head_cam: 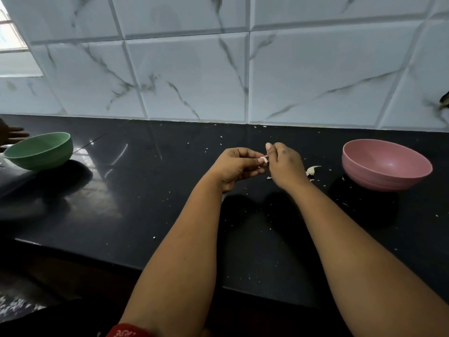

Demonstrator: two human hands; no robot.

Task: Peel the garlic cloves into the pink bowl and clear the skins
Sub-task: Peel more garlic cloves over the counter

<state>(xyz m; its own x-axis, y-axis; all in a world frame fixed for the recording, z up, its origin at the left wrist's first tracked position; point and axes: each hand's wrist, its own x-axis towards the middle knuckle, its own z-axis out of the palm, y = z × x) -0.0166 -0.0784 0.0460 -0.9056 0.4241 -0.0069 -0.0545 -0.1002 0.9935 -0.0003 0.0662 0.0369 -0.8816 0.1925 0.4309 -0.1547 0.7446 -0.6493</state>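
Garlic clove (264,159) sits pinched between both hands above the black counter (170,190), the left hand (234,166) curled round it and the right hand (283,164) gripping its tip. Loose skins (312,170) lie just beside the right hand, the pink bowl (386,164) further right, and a green bowl (41,150) far left.

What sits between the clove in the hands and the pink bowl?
Nothing that blocks the way. The clove is pinched between the left hand and right hand above the counter. Only a piece of garlic and skin flakes lie flat on the counter short of the pink bowl.
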